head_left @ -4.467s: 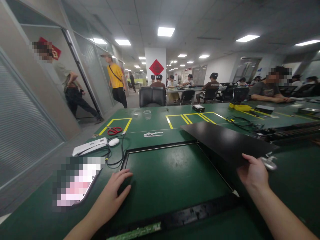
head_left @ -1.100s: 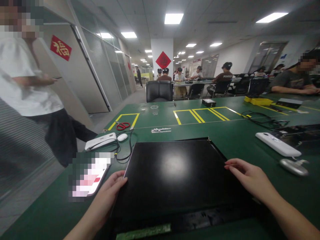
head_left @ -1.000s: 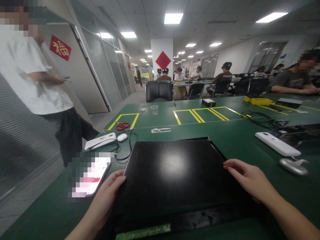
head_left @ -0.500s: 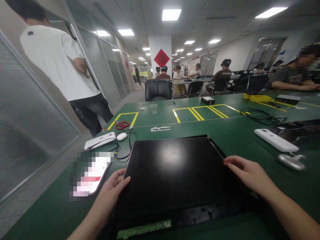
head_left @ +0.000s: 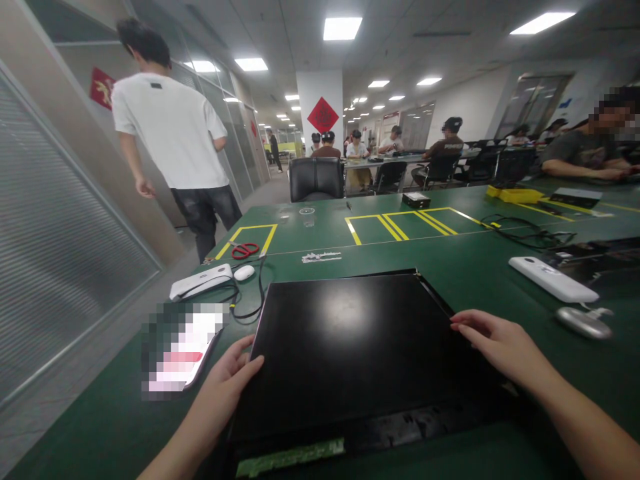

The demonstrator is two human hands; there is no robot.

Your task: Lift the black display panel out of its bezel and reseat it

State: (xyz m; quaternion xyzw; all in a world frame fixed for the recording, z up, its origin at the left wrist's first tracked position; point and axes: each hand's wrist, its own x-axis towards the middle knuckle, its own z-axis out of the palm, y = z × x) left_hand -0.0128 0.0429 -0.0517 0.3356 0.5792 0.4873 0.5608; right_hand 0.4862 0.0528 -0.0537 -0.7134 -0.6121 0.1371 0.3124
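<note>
In front of me a black LCD panel (head_left: 345, 347) lies in the head view, its glossy face up with a ceiling light mirrored in it. A dark frame edge (head_left: 434, 293) shows beyond its far right corner. Along the near side runs a green circuit board strip (head_left: 293, 457). My left hand (head_left: 235, 368) grips the panel's left edge, thumb on the face and fingers beneath, partly hidden. At the right edge, my right hand (head_left: 493, 337) pinches the rim between thumb and fingertips.
On the left are a phone (head_left: 193, 347), a white power bank (head_left: 201, 283), a white mouse-like object (head_left: 244, 273) and red-handled scissors (head_left: 245, 251). To the right lie another white power bank (head_left: 553, 280) and black cables (head_left: 530, 233). A person (head_left: 170, 133) walks beyond the table.
The person in the white shirt has stepped further along the aisle, away from me. My hands and the panel have barely shifted.
</note>
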